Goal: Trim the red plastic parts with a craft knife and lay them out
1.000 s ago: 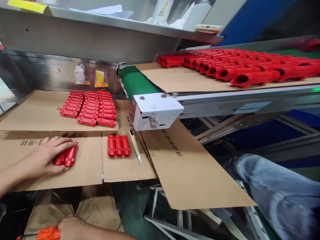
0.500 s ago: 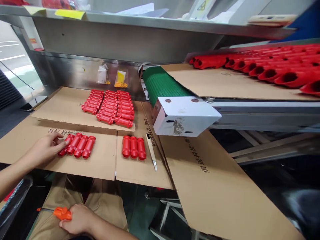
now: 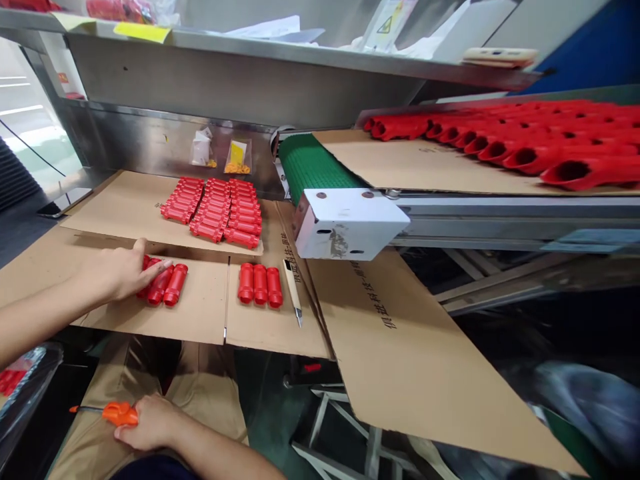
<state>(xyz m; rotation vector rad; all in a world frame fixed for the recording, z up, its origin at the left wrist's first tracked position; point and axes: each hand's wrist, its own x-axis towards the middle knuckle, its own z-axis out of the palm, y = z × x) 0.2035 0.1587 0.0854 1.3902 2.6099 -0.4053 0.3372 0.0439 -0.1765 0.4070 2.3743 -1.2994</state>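
Note:
My left hand [image 3: 127, 270] reaches over a short row of red tubes [image 3: 175, 285] on the cardboard. Its fingers touch the tubes at the row's left end and partly hide them. Low over my lap, my right hand [image 3: 150, 421] is closed round an orange-handled tool [image 3: 120, 413], whose thin dark shaft points left. Three red tubes [image 3: 260, 285] lie side by side to the right, with a white craft knife [image 3: 293, 293] beside them. Behind, several rows of red tubes [image 3: 213, 210] lie on a raised cardboard sheet [image 3: 115, 213].
A green conveyor belt [image 3: 317, 163] ends in a white metal bracket [image 3: 350, 223] at the centre. Larger red tubes [image 3: 525, 157] cover cardboard at right. Small bags [image 3: 238, 157] rest by the back wall. A metal shelf [image 3: 300, 52] crosses above.
My left hand has moved right and slightly up, from the leftmost tube to farther over the row. My right hand still holds the orange tool. The camera view has shifted a little.

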